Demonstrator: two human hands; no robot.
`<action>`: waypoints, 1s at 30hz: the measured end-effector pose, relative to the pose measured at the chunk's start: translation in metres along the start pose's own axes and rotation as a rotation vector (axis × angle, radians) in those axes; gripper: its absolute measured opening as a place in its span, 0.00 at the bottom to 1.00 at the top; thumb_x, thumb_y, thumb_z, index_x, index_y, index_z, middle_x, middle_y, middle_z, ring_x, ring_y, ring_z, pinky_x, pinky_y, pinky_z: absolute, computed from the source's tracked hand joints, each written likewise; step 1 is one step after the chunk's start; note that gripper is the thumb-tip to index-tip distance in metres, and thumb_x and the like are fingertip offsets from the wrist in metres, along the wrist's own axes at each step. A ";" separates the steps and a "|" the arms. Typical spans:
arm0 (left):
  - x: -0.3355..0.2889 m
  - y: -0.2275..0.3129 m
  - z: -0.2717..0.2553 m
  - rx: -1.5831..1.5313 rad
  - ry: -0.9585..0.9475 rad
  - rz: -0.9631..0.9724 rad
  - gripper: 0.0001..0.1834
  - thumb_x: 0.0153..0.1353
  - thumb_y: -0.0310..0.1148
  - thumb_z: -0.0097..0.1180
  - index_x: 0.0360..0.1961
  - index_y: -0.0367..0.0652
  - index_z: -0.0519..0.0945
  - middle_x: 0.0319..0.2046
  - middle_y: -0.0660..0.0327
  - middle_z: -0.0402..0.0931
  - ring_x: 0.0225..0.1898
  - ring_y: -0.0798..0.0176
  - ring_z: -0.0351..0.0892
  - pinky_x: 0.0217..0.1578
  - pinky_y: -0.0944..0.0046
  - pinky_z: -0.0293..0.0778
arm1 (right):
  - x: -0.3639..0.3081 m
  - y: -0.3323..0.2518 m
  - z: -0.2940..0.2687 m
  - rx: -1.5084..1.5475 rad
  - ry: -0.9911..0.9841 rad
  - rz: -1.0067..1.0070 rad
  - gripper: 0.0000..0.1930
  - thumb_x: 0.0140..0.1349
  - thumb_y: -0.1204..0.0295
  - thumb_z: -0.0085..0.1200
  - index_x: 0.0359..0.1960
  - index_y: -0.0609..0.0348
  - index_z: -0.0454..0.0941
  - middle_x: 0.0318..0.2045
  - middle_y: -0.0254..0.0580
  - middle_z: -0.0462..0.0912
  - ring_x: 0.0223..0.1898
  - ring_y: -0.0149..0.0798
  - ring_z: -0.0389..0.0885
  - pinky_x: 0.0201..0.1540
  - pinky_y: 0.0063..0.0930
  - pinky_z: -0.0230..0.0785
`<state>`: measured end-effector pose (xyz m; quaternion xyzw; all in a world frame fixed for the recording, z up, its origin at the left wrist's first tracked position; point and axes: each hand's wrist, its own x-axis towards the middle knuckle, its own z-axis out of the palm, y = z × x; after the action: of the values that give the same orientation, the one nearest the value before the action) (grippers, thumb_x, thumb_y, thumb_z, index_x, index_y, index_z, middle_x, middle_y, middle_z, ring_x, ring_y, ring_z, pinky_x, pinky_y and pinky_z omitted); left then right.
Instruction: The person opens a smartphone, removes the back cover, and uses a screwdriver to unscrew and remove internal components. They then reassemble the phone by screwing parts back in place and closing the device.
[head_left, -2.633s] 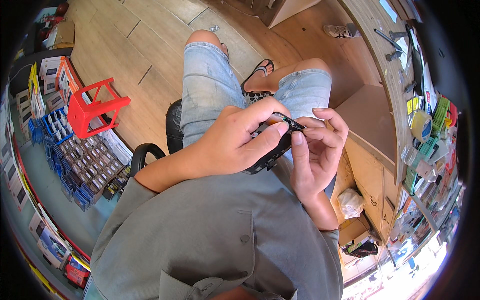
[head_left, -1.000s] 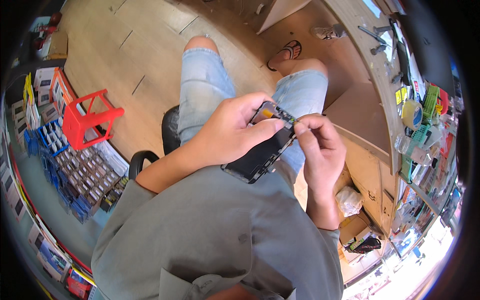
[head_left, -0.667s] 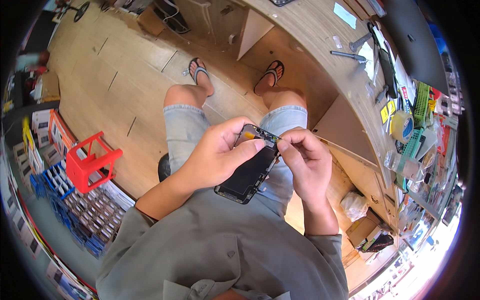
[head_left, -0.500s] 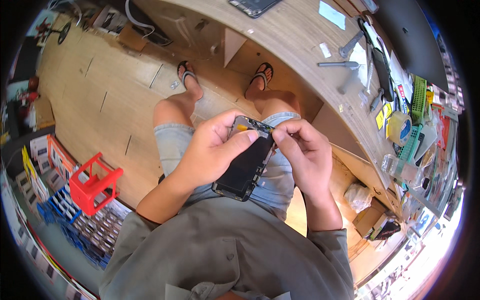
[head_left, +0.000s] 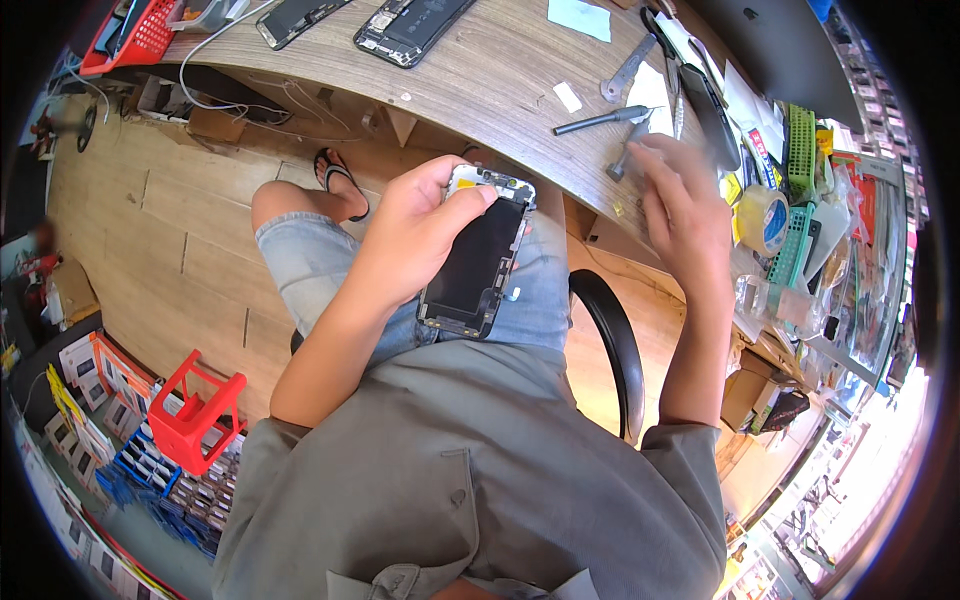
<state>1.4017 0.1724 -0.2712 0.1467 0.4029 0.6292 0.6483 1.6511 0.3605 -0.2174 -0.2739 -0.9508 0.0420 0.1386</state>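
Note:
My left hand (head_left: pixel 410 230) is closed around a phone screen assembly (head_left: pixel 475 255), held above my lap. Its dark inner side faces up, with metal edges and small parts at the top end. My left thumb presses near that upper end, beside a yellow patch. My right hand (head_left: pixel 685 215) is away from the screen, over the desk's right part. Its fingers are stretched out and somewhat blurred, and no object shows in them. Close to its fingertips lie a short grey tool (head_left: pixel 617 168) and a dark pen-shaped tool (head_left: pixel 590 122).
An opened phone (head_left: pixel 410 30) and another phone part (head_left: pixel 295 20) lie on the wooden desk (head_left: pixel 490 85). Tape (head_left: pixel 763 220), green baskets (head_left: pixel 800 145) and packets crowd its right side. A red stool (head_left: pixel 197 420) stands at left; a black chair armrest (head_left: pixel 615 350) curves beside me.
My right hand has left the screen assembly and moved right and forward over the desk. The left hand keeps its hold. The view has shifted, showing more of the desk.

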 end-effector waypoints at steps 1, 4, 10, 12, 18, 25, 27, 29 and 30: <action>0.004 -0.001 0.002 0.008 -0.009 -0.001 0.08 0.81 0.25 0.58 0.54 0.29 0.81 0.44 0.50 0.91 0.41 0.62 0.93 0.41 0.62 0.89 | 0.002 0.003 0.000 -0.023 -0.025 -0.035 0.25 0.65 0.82 0.64 0.64 0.46 0.87 0.63 0.37 0.87 0.48 0.45 0.90 0.48 0.40 0.86; 0.014 -0.005 0.009 0.056 0.036 0.000 0.10 0.80 0.24 0.58 0.56 0.28 0.83 0.45 0.52 0.91 0.42 0.65 0.92 0.45 0.63 0.88 | 0.009 0.006 0.002 -0.080 -0.017 -0.181 0.25 0.65 0.81 0.62 0.64 0.47 0.85 0.62 0.34 0.86 0.50 0.44 0.90 0.46 0.39 0.86; 0.024 -0.021 0.010 0.059 0.071 -0.018 0.11 0.80 0.24 0.59 0.57 0.28 0.83 0.46 0.52 0.90 0.43 0.63 0.93 0.45 0.62 0.90 | -0.015 0.039 -0.016 0.001 0.232 0.173 0.13 0.71 0.75 0.67 0.55 0.54 0.89 0.48 0.37 0.91 0.39 0.40 0.88 0.42 0.34 0.81; 0.022 -0.015 0.021 0.026 0.084 -0.088 0.13 0.79 0.24 0.59 0.59 0.27 0.82 0.45 0.50 0.90 0.40 0.60 0.93 0.39 0.57 0.93 | -0.030 0.044 -0.023 0.078 0.264 0.515 0.08 0.74 0.73 0.69 0.51 0.57 0.91 0.39 0.38 0.92 0.32 0.32 0.84 0.37 0.27 0.76; 0.026 -0.022 0.019 0.022 0.033 -0.100 0.13 0.79 0.24 0.59 0.59 0.27 0.81 0.44 0.50 0.90 0.38 0.61 0.93 0.38 0.57 0.93 | -0.030 0.045 -0.018 0.306 0.225 0.924 0.17 0.70 0.59 0.75 0.46 0.63 0.91 0.31 0.35 0.89 0.30 0.27 0.79 0.37 0.28 0.72; 0.030 -0.036 0.018 0.039 0.037 -0.073 0.13 0.79 0.23 0.60 0.59 0.28 0.85 0.47 0.56 0.91 0.43 0.71 0.89 0.45 0.67 0.87 | -0.011 0.054 -0.006 0.113 0.120 0.936 0.23 0.68 0.52 0.73 0.43 0.65 0.92 0.31 0.42 0.91 0.30 0.36 0.84 0.38 0.32 0.75; 0.030 -0.037 0.018 0.042 0.041 -0.067 0.13 0.79 0.23 0.60 0.59 0.28 0.85 0.48 0.58 0.91 0.44 0.72 0.88 0.46 0.68 0.85 | -0.010 0.056 -0.003 0.091 0.127 0.885 0.21 0.68 0.54 0.73 0.42 0.64 0.92 0.30 0.42 0.90 0.28 0.37 0.83 0.37 0.32 0.75; 0.031 -0.037 0.021 0.034 0.047 -0.059 0.13 0.79 0.23 0.61 0.59 0.28 0.86 0.48 0.58 0.91 0.44 0.73 0.88 0.46 0.69 0.85 | -0.011 0.059 -0.001 0.062 0.136 0.835 0.20 0.67 0.56 0.72 0.41 0.64 0.91 0.29 0.41 0.90 0.27 0.37 0.83 0.36 0.33 0.75; 0.031 -0.037 0.021 0.041 0.044 -0.058 0.13 0.79 0.24 0.61 0.58 0.28 0.85 0.46 0.54 0.91 0.41 0.68 0.90 0.43 0.64 0.88 | -0.013 0.062 -0.001 0.043 0.142 0.811 0.19 0.67 0.57 0.71 0.41 0.64 0.91 0.29 0.41 0.89 0.27 0.37 0.83 0.36 0.34 0.75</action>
<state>1.4392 0.2022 -0.2942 0.1346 0.4339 0.6049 0.6540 1.6930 0.4060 -0.2293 -0.6257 -0.7528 0.0939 0.1817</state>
